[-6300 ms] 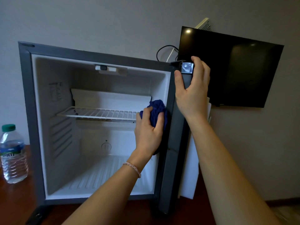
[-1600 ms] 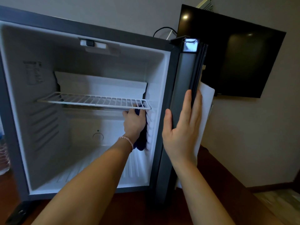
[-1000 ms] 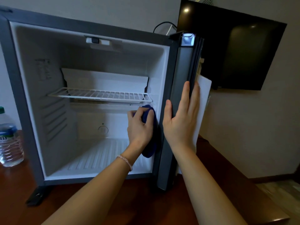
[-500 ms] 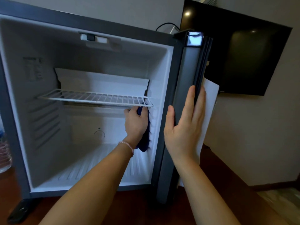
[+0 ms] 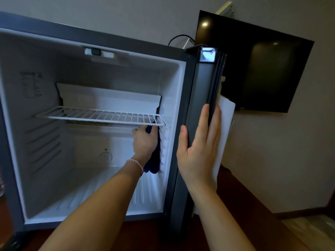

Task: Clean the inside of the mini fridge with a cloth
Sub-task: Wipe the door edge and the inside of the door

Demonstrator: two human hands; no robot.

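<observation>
The mini fridge [image 5: 10,124] stands open in front of me, white inside, with a wire shelf [image 5: 101,115] across the middle. My left hand [image 5: 145,142] is inside, just under the shelf's right end, gripping a dark blue cloth [image 5: 154,160] and pressing it against the ribbed right inner wall. Most of the cloth is hidden behind the hand; its lower end hangs below my wrist. My right hand [image 5: 199,147] lies flat with straight fingers against the edge of the open door [image 5: 203,91], thumb on the near side.
A black wall TV [image 5: 253,66] hangs right of the door, with cables behind the fridge top. The fridge sits on a dark wooden surface [image 5: 253,223]. A light unit [image 5: 99,52] sits on the fridge ceiling. White door lining [image 5: 226,113] shows behind my right hand.
Over the last second my left hand moved the cloth from the front edge of the right wall deeper in and up under the shelf. My right hand stayed flat on the door edge.
</observation>
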